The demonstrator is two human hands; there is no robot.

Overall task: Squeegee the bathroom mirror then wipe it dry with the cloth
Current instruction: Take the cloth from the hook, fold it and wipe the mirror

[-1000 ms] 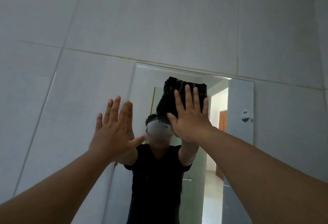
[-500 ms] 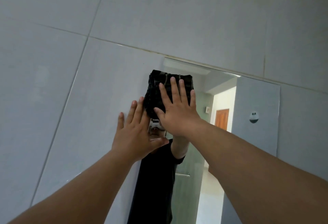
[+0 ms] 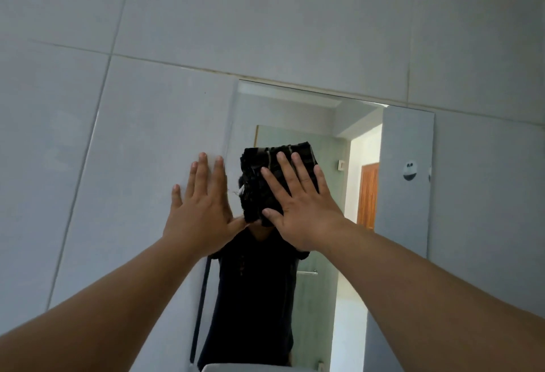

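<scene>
The bathroom mirror (image 3: 407, 141) hangs on the tiled wall, its top edge just under a grout line. A folded black cloth (image 3: 259, 171) with pale stripes lies flat against the glass left of the mirror's middle. My right hand (image 3: 300, 203) presses on the cloth with its fingers spread over it. My left hand (image 3: 203, 209) is flat and open, fingers apart, resting on the wall tile at the mirror's left edge, holding nothing. No squeegee is in view.
Grey wall tiles (image 3: 147, 124) surround the mirror. The glass reflects a person in a black shirt, a wooden door (image 3: 368, 194) and a round wall fitting (image 3: 409, 170). A white rim (image 3: 236, 368) shows at the bottom edge.
My right hand and the cloth have slid down the glass, away from the mirror's top edge. My left hand has stayed near the mirror's left edge.
</scene>
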